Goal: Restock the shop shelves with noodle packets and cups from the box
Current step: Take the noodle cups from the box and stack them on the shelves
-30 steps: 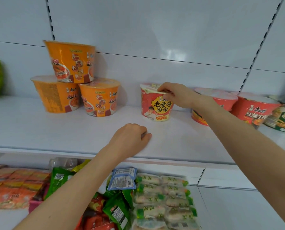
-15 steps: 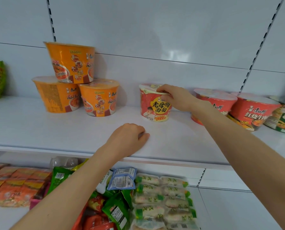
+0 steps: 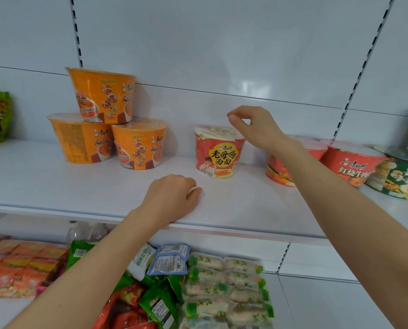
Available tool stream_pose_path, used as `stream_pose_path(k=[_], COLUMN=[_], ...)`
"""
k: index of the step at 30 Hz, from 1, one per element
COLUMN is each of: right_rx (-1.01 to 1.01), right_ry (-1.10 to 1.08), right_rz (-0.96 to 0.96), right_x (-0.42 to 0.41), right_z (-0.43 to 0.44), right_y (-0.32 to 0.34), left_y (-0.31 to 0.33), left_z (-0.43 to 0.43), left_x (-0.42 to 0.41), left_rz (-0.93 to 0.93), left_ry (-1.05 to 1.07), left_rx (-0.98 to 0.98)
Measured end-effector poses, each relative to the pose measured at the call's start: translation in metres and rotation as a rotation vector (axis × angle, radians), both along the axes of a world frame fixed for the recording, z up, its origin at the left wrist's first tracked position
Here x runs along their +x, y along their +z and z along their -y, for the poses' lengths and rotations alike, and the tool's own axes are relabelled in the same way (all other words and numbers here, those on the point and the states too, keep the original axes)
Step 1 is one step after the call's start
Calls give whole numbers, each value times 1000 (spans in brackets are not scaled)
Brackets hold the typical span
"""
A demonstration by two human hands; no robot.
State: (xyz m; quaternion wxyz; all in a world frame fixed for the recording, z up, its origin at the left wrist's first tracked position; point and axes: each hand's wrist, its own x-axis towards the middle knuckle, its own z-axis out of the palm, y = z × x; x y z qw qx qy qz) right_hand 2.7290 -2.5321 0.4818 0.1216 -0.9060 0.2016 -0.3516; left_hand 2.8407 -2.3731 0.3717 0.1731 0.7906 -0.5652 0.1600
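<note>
A small red paper noodle cup with a yellow label [image 3: 218, 151] is seen standing upright on the white metal shelf [image 3: 55, 184], between three stacked orange noodle bowls [image 3: 108, 119] at the left and wide red noodle bowls [image 3: 350, 162] at the right. The right hand [image 3: 255, 128] is held just above its lid, empty, fingers loosely curled. The left hand [image 3: 172, 198] is rested on the shelf's near edge, fingers curled under, holding nothing.
</note>
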Motion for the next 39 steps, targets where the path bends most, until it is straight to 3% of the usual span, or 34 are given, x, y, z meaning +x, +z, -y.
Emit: stream_pose_path(k=[5,15,25,32,39], right_rx=[-44,-101,-143,-143,27], right_ry=[76,212,59,-208,-173], right_rz=[-1,14,77,162,5], right_x=[17,108,202,225,247], right_z=[-20,-81,-138,-150,-141], right_y=[-1,12,24,32,32], left_y=[10,16,14,45,48], left_z=[-30,-133,-155,-144,-104], left_x=[12,119,212,243,254], left_rz=[20,-51,-89,25,156], left_ry=[66,323,199,160,167], left_rx=[-61,69,336,-17,-167])
